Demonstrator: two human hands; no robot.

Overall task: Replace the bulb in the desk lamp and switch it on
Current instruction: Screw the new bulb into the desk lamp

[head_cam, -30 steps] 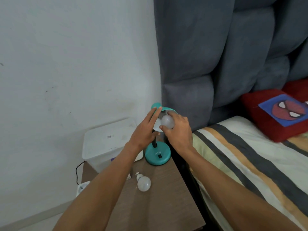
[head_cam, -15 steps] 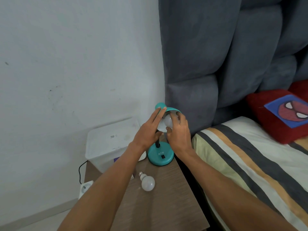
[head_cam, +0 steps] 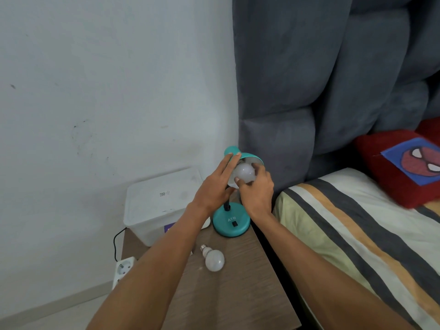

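Right hand [head_cam: 256, 191] gripped the bulb [head_cam: 245, 172] inside the lamp [head_cam: 232, 219]; left hand [head_cam: 214, 186] rested flat and open on the shade [head_cam: 251, 156]. A second bulb [head_cam: 214, 259] lay at 6 o'clock from the lamp.

Head-worn wide-angle view, facing forward and down, close above desk lamp [head_cam: 231, 221], bedside table [head_cam: 238, 294]

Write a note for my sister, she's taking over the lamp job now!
Left hand: straight fingers rest on the teal lamp shade.
Right hand: grips the round white bulb inside the shade.
Second white bulb lies on the brown wooden table, before the lamp's teal base.
Done: cannot tell which bulb is new.
Left: seat the new bulb, press the black switch; lamp unlit.
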